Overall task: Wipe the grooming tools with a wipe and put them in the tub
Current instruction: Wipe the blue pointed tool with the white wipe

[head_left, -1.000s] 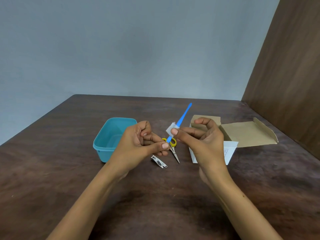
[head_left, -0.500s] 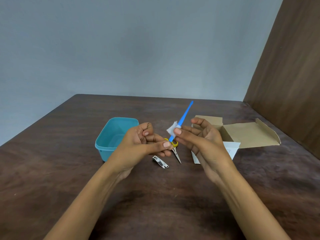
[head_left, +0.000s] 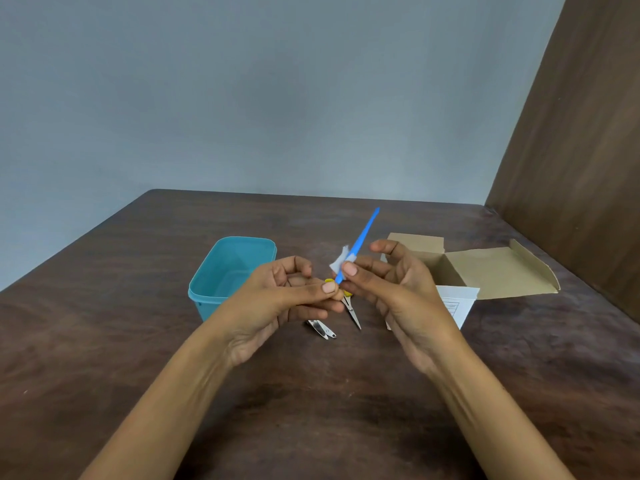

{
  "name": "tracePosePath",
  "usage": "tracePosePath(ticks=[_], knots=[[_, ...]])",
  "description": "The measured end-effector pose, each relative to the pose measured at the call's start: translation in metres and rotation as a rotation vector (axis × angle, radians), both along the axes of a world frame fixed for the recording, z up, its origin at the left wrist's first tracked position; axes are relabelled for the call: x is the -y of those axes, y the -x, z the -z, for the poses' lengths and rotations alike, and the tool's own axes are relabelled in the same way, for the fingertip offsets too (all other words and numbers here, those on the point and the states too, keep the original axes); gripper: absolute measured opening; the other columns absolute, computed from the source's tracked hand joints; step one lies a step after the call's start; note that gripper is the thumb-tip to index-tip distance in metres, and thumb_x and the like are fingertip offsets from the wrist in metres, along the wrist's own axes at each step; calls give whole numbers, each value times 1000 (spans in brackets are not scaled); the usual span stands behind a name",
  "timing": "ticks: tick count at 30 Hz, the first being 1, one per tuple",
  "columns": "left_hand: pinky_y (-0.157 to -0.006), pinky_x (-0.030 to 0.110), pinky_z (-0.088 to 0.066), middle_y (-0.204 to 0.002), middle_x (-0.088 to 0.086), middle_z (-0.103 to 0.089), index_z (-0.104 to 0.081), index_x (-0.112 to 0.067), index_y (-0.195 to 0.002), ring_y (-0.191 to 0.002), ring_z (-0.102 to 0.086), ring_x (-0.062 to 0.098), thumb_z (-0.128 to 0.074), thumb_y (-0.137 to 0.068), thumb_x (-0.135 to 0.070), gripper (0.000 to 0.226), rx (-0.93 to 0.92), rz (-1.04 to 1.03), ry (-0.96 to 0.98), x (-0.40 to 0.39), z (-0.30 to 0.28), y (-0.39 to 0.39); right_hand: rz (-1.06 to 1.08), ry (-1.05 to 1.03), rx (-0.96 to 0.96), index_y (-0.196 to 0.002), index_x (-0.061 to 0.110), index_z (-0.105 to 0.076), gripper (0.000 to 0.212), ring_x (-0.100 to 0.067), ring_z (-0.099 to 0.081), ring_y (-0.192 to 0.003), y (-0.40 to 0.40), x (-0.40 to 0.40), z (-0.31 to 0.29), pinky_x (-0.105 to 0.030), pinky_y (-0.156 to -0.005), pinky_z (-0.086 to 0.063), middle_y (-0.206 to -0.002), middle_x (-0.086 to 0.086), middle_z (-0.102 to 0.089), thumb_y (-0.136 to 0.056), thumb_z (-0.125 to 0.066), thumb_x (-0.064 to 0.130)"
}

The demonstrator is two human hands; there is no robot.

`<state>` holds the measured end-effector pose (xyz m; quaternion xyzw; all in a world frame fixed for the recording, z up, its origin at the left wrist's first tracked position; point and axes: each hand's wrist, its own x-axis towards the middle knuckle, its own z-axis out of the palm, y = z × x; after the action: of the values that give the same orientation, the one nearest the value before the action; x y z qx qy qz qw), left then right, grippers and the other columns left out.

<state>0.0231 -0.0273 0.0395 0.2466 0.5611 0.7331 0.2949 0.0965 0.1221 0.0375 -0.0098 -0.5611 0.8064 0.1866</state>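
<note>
My left hand (head_left: 277, 303) pinches the lower end of a thin blue grooming tool (head_left: 362, 237) that slants up and away from me. My right hand (head_left: 391, 289) pinches a small white wipe (head_left: 338, 259) around the tool's lower shaft, just above my left fingertips. The teal tub (head_left: 221, 268) stands open to the left of my hands. On the table below my hands lie yellow-handled scissors (head_left: 351, 308) and a metal nail clipper (head_left: 322, 329).
An opened brown cardboard box (head_left: 485, 271) sits to the right, with a white printed sheet (head_left: 457, 303) in front of it. A brown wooden panel (head_left: 581, 168) rises along the table's right edge. A grey wall stands behind the dark wooden table (head_left: 138, 341).
My right hand with the wipe has slid down the blue tool toward my left fingertips, and its fingers have spread a little. My left hand still holds the tool's lower end.
</note>
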Motion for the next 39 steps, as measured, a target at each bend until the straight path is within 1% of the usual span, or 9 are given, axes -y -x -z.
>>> tracePosePath(ticks=[4,9,14,18,20,23,27,34,39], knots=[[-61,24,-58,-83,15,-75,-66,-4,-86,-80,-73,25,-71,-69,-19,24,-228,-85,69,-5,4,-3,86,-45,4,-98,12,-45,41,-21,-71,-73,0,-1,2,-24,-67,-56,-83,-14,-74,-71,-71,-6],[-65,32,-59,-72,12,-75,-74,-9,-80,-68,-73,23,-75,-66,-17,16,-430,-229,72,-10,12,-3,167,-90,9,-95,11,-45,44,-21,-72,-72,0,1,3,-23,-64,-54,-79,-14,-74,-69,-75,-8],[-64,29,-60,-72,3,-75,-75,-15,-79,-65,-72,17,-76,-72,-13,8,-671,-300,111,-12,14,-3,222,-62,-26,-96,10,-42,47,-19,-71,-64,-2,0,0,-20,-60,-52,-72,-11,-74,-67,-76,-7],[-61,20,-56,-69,-4,-74,-76,-15,-78,-62,-71,8,-78,-73,-9,8,-811,-351,152,-12,18,-1,308,-7,-59,-91,13,-43,45,-13,-68,-62,-3,-6,-6,-19,-59,-53,-68,-7,-73,-67,-76,-4],[-62,22,-57,-69,-7,-74,-77,-14,-78,-64,-70,4,-79,-73,-12,6,-890,-380,173,-13,20,-2,318,-16,-60,-90,13,-42,44,-12,-69,-62,-3,-8,-8,-18,-59,-53,-68,-6,-73,-67,-76,-4],[-65,23,-57,-72,-8,-75,-78,-15,-79,-67,-70,1,-84,-66,-19,15,-886,-440,158,-15,20,-4,278,-52,-46,-92,11,-41,45,-13,-67,-58,-3,-5,-5,-19,-57,-52,-67,-6,-73,-68,-76,-6],[-68,21,-57,-76,-6,-75,-78,-12,-83,-71,-71,2,-79,-69,-24,18,-883,-477,111,-14,18,-3,258,-95,-39,-93,9,-42,47,-20,-71,-67,-1,0,-2,-22,-60,-53,-75,-13,-74,-66,-78,-5],[-57,20,-55,-73,-8,-74,-76,-12,-83,-67,-69,-1,-75,-78,-13,5,-1121,-505,150,-13,20,-4,306,-106,-61,-93,9,-42,49,-20,-72,-66,-1,0,-3,-22,-60,-53,-72,-12,-74,-65,-79,-6],[-56,19,-53,-72,-9,-73,-75,-12,-81,-67,-66,0,-72,-79,-17,6,-1221,-496,206,-11,21,0,390,-47,-89,-88,14,-43,46,-18,-72,-72,-1,-7,-6,-25,-74,-57,-73,-8,-75,-64,-79,-2]])
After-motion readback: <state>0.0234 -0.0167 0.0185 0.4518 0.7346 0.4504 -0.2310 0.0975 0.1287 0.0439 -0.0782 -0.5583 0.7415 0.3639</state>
